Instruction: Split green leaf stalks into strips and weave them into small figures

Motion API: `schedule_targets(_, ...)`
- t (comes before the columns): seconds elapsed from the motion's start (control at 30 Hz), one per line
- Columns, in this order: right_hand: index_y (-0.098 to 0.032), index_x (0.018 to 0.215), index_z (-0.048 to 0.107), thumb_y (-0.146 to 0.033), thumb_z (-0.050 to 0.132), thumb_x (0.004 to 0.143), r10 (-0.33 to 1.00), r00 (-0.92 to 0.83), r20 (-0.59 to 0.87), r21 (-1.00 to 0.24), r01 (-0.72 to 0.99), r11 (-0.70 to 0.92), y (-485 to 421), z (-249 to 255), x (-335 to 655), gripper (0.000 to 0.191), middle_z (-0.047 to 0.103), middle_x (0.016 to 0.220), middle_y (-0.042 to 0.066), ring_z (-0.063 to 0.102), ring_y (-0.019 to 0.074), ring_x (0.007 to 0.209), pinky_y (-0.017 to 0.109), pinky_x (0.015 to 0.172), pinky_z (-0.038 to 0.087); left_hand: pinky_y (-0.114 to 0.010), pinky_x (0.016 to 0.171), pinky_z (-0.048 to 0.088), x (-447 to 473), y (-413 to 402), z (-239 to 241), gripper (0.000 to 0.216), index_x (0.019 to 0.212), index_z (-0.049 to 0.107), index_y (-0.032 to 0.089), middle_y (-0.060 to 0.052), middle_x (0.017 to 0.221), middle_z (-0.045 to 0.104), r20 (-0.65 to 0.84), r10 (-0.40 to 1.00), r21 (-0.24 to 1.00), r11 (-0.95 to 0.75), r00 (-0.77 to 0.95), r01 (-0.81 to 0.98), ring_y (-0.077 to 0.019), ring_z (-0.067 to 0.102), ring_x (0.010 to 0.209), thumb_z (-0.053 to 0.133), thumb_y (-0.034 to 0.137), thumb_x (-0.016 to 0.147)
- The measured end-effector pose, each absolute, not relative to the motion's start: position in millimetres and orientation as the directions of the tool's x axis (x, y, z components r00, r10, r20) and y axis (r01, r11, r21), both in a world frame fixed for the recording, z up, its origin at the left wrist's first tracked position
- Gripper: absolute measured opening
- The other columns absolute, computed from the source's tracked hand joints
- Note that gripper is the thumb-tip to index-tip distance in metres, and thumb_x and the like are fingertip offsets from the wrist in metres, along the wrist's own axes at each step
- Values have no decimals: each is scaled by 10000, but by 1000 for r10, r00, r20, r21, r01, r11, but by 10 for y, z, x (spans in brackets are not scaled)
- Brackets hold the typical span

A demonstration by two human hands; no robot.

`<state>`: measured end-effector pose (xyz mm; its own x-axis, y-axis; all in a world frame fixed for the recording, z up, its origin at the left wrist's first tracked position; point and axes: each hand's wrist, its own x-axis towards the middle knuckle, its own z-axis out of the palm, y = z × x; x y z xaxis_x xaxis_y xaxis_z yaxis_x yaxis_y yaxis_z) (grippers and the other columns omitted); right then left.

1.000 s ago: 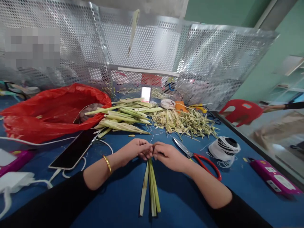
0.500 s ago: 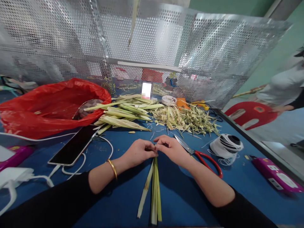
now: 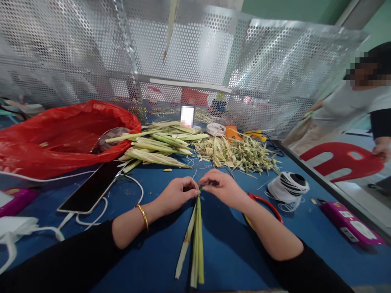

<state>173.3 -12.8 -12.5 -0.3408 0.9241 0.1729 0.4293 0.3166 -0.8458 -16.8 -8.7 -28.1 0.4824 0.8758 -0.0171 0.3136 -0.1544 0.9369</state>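
Note:
A small bundle of long, pale green leaf strips [image 3: 197, 244] lies on the blue table, fanning toward me. One strip with a brown patch splays off to the left. My left hand [image 3: 180, 193] pinches the bundle's far end between thumb and fingers. Close beside it, my right hand [image 3: 221, 187] is closed at the same tip, its fingers bent; a small dark green bit shows between the two hands. What the right fingertips grip there is too small to tell. Red-handled scissors [image 3: 275, 209] lie partly hidden beneath my right forearm.
Behind my hands lie more leaf strips [image 3: 155, 150] and a heap of trimmings [image 3: 238, 152]. A red plastic bag [image 3: 70, 162] and a phone [image 3: 91, 189] with white cables are left. White thread spool [image 3: 287, 187] and purple device [image 3: 351, 221] sit right. A person holds a red chair [image 3: 345, 162].
My right hand has shifted slightly, its fingers a little farther from the left. The scissors are now more covered by my right arm. The person and red chair at right have moved.

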Motion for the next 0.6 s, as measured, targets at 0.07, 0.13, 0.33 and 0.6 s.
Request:
schedule_targets(0.07, -198, 766, 676, -72, 592, 737, 893, -407, 190, -746, 532, 401, -134, -190, 1706, 154, 567, 816, 9, 548, 127, 743, 253, 673, 407, -216, 544, 354, -168, -86, -277, 116, 724, 605, 160, 42, 624, 543, -26, 878, 937, -145, 478, 317, -91, 433, 553, 579, 274, 724)
schedule_targets(0.13, -195, 742, 657, -54, 588, 750, 882, -423, 209, -692, 573, 439, -144, -258, 1676, 157, 549, 799, 2, 538, 123, 743, 242, 667, 393, -216, 552, 365, -165, -86, -274, 111, 722, 599, 162, 41, 622, 550, -35, 876, 942, -132, 482, 309, -91, 449, 558, 578, 270, 729)
schedule_targets(0.33, -185, 742, 588, -71, 547, 793, 862, -438, 255, -623, 607, 493, -154, -315, 1662, 131, 531, 809, 0, 513, 120, 724, 238, 653, 367, -236, 606, 422, -144, -89, -244, 149, 751, 574, 153, -6, 677, 643, -65, 861, 973, -57, 504, 224, -104, 532, 594, 581, 301, 749)
schedule_targets(0.6, -187, 704, 530, -151, 555, 808, 887, -415, 203, -633, 636, 442, -207, -155, 1680, 113, 521, 697, -16, 458, 117, 633, 234, 577, 311, -180, 431, 274, -169, -62, -206, 215, 782, 575, 141, -49, 727, 695, -206, 888, 963, 110, 410, 244, -66, 465, 488, 624, 341, 722)
